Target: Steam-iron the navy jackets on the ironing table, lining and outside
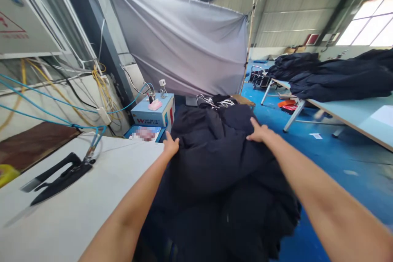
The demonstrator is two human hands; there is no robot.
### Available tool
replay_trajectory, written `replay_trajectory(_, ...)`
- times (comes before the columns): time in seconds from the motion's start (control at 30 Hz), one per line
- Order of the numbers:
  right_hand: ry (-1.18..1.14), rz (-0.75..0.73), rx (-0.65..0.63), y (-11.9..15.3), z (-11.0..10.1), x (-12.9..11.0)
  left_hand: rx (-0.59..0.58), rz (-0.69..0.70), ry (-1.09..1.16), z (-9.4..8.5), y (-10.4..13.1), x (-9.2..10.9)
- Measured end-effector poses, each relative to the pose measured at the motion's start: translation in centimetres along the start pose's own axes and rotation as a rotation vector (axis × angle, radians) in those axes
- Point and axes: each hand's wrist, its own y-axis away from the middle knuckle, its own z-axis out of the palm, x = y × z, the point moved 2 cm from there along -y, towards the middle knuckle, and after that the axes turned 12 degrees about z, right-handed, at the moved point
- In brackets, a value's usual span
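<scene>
A large heap of black cloth (211, 163) fills the middle of the view, folded and layered. My left hand (171, 146) grips the cloth at its left edge, beside the white table, with some fingers hidden by the fabric. On the opposite edge my right hand (258, 131) holds the same cloth, thumb and forefinger showing. Between the two hands the top layer lies loosely creased. Whether it is one garment or several pieces I cannot tell.
On the left, a steam iron (66, 174) with blue hoses rests on a white table (123, 159). A blue machine box (153, 110) stands behind it. White cords (215, 101) lie beyond the heap. At right, a long table (346, 110) carries dark fabric (340, 75).
</scene>
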Motion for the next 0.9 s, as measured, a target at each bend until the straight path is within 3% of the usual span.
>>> replay_trajectory(0.07, 0.095, 0.071, -0.025, 0.2, 4.6, 0.0, -0.180, 0.011, -0.184, 3.9, 0.9, -2.0)
replay_trajectory(0.17, 0.121, -0.034, 0.153, 0.8, 9.1, 0.1, -0.249, -0.003, -0.297, 7.1, 2.4, -3.9)
replay_trajectory(0.33, 0.148, -0.199, 0.341, 0.4, 13.4, 2.0, -0.232, -0.061, -0.310, 10.2, 3.6, -4.9)
replay_trajectory(0.47, 0.176, -0.203, 0.377, 0.1, 15.2, 3.2, -0.337, -0.078, -0.274, 11.1, 3.1, -5.1)
replay_trajectory(0.6, 0.125, -0.150, 0.191, -0.9, 13.2, 2.3, -0.397, 0.031, -0.211, 8.7, 2.2, -4.6)
replay_trajectory(0.67, 0.072, -0.126, 0.210, -1.4, 10.9, 0.1, -0.349, 0.120, -0.213, 6.7, 2.1, -4.0)
replay_trajectory(0.73, 0.039, -0.196, 0.265, -1.1, 8.6, -3.7, -0.268, 0.251, -0.233, 4.6, 2.1, -3.3)
replay_trajectory(0.8, 0.041, -0.373, 0.245, 0.8, 7.2, -9.2, -0.171, 0.419, -0.262, 2.1, 2.3, -2.8)
replay_trajectory(0.9, 0.041, -0.720, 0.154, 7.0, 7.1, -19.0, -0.021, 0.575, -0.340, -3.4, 3.2, -3.5)
